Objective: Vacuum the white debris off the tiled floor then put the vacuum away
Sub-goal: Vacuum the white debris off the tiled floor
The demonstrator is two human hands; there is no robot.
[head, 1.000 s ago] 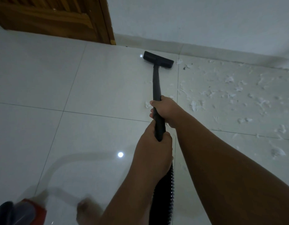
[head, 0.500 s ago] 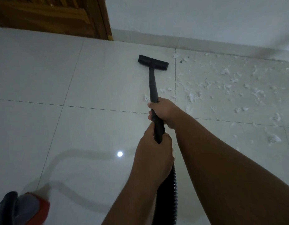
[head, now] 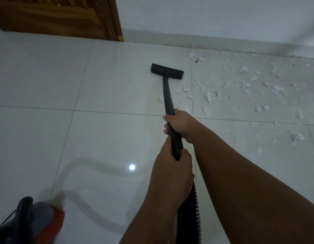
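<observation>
A black vacuum wand (head: 167, 95) runs from my hands to its flat black floor nozzle (head: 167, 71), which rests on the white tiled floor (head: 47, 138). My right hand (head: 180, 123) grips the wand higher up. My left hand (head: 172, 171) grips its lower end, where the ribbed black hose (head: 195, 213) begins. White debris (head: 244, 88) is scattered over the tiles to the right of the nozzle, with a few scraps beside the wand.
The red and grey vacuum body (head: 29, 224) sits at the bottom left corner. A wooden door (head: 55, 16) stands at the far left. A white wall with a skirting tile (head: 214, 20) borders the floor just beyond the nozzle.
The nozzle has been drawn back from the wall toward me by a short way. Both hands keep their grip on the wand.
</observation>
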